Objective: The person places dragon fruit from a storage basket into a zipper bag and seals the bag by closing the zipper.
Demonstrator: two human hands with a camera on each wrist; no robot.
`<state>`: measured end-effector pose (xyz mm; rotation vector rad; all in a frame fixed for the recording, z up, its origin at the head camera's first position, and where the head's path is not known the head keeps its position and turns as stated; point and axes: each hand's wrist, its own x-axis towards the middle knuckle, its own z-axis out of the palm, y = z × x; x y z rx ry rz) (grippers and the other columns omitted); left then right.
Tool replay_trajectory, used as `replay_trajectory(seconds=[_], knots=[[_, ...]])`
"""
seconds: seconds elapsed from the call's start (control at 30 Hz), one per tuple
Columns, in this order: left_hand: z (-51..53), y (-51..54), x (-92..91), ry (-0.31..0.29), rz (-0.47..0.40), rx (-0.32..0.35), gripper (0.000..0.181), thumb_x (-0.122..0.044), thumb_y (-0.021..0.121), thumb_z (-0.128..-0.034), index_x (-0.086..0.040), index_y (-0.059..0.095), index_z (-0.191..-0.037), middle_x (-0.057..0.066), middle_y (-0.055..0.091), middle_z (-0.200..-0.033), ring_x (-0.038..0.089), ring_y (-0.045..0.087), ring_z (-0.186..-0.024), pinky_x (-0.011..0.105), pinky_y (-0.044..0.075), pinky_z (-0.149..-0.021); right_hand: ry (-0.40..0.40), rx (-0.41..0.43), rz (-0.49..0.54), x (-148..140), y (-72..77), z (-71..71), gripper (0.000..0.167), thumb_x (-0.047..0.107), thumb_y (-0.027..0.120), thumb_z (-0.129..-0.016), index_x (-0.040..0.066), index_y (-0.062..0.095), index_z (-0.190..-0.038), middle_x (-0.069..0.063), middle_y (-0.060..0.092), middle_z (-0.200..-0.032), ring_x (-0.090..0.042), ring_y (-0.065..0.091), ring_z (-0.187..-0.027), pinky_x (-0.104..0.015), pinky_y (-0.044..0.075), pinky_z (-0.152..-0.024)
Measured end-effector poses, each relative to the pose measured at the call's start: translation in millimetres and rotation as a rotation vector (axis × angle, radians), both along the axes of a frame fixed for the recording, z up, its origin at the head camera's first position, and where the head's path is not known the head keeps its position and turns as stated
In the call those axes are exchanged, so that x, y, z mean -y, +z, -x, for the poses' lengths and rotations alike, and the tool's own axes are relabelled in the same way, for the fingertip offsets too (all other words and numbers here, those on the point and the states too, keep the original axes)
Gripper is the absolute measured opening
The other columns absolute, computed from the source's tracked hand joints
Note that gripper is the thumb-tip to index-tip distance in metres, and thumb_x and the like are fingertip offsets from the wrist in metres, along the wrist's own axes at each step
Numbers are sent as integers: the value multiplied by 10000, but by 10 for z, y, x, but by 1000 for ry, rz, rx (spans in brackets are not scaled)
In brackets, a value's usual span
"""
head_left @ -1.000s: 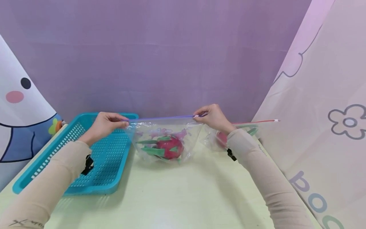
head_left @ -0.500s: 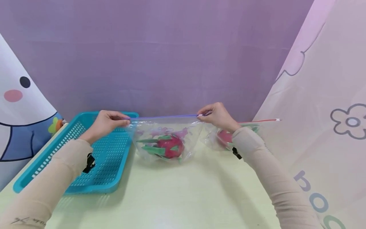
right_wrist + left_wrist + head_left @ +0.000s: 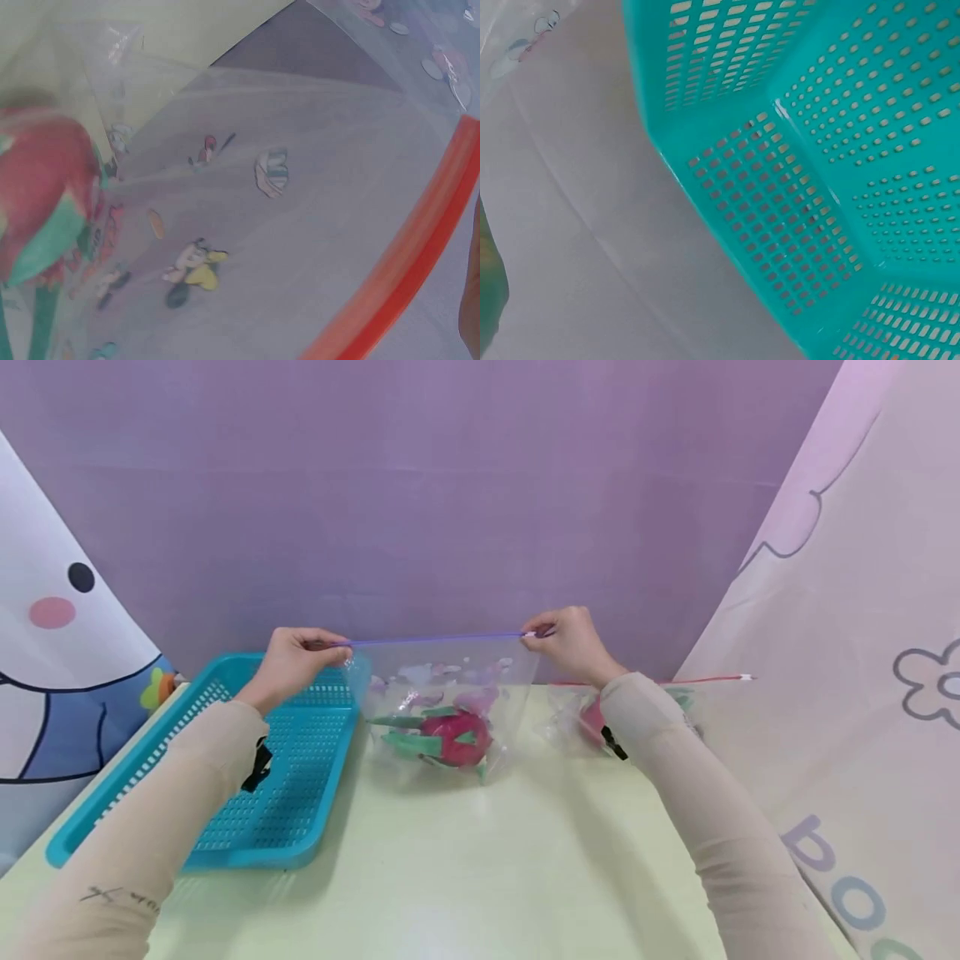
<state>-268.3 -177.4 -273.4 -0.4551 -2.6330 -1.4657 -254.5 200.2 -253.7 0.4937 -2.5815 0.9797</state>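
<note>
In the head view, my left hand (image 3: pixel 292 664) pinches the left end of the purple zip strip on a clear slider bag (image 3: pixel 420 672). At the strip's right end, my right hand (image 3: pixel 573 642) pinches by the white slider (image 3: pixel 529 634). Stretched between both hands, the strip runs nearly level above the table. A dragon fruit (image 3: pixel 461 739), red with green scales, lies low inside this bag. Behind my right forearm is a second clear bag (image 3: pixel 564 718) with a red zip strip (image 3: pixel 708 679), partly hidden; another dragon fruit (image 3: pixel 49 187) shows in it from the right wrist.
A teal perforated basket (image 3: pixel 330 793) stands on the left of the pale table (image 3: pixel 450 877), under my left forearm. Its holed wall (image 3: pixel 769 217) fills much of the left wrist view. A purple cloth (image 3: pixel 450 502) hangs behind, with printed cloths at both sides.
Both hands have risen, lifting the purple strip and drawing the bag taller around the dragon fruit. The grips at the strip's two ends look the same.
</note>
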Motion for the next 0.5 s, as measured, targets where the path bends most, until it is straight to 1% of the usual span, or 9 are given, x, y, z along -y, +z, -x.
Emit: replay_trajectory(seconds=[0.13, 0.23, 0.3, 0.37, 0.5], knots=[[26, 51, -81, 36, -27, -56, 358, -331, 617, -852, -71, 660, -1095, -4, 670, -983, 86, 632, -888, 384, 494, -872, -32, -70, 3, 12, 40, 38, 125, 118, 656, -835, 60, 722, -924, -105, 705, -904, -180, 649, -817, -325, 538, -730], [39, 77, -122, 58, -41, -106, 347, -329, 612, -856, -82, 665, -1095, 20, 660, -1011, 74, 609, -897, 368, 495, -858, -46, -129, 13, 7, 68, 42, 119, 101, 657, -832, 46, 717, -918, -122, 702, -914, -202, 651, -832, -338, 536, -747], [41, 69, -137, 61, -33, -116, 344, -332, 609, -858, -86, 668, -1090, 41, 648, -1036, 93, 592, -919, 336, 495, -834, -46, -145, 3, -9, 65, 41, 116, 92, 662, -825, 36, 718, -909, -131, 701, -915, -216, 649, -834, -343, 534, -758], [35, 37, -142, 55, -15, -102, 352, -340, 612, -853, -82, 671, -1084, 54, 645, -1047, 127, 588, -929, 298, 496, -793, -34, -115, -7, -28, 41, 30, 121, 91, 660, -825, 28, 719, -910, -137, 699, -927, -223, 647, -840, -347, 532, -766], [36, -47, -143, 24, 9, -49, 371, -357, 618, -847, -76, 672, -1082, 61, 639, -1053, 163, 577, -927, 266, 499, -735, -34, -15, -6, -76, -40, 9, 134, 118, 665, -825, 46, 720, -925, -119, 697, -959, -214, 640, -860, -346, 528, -772]])
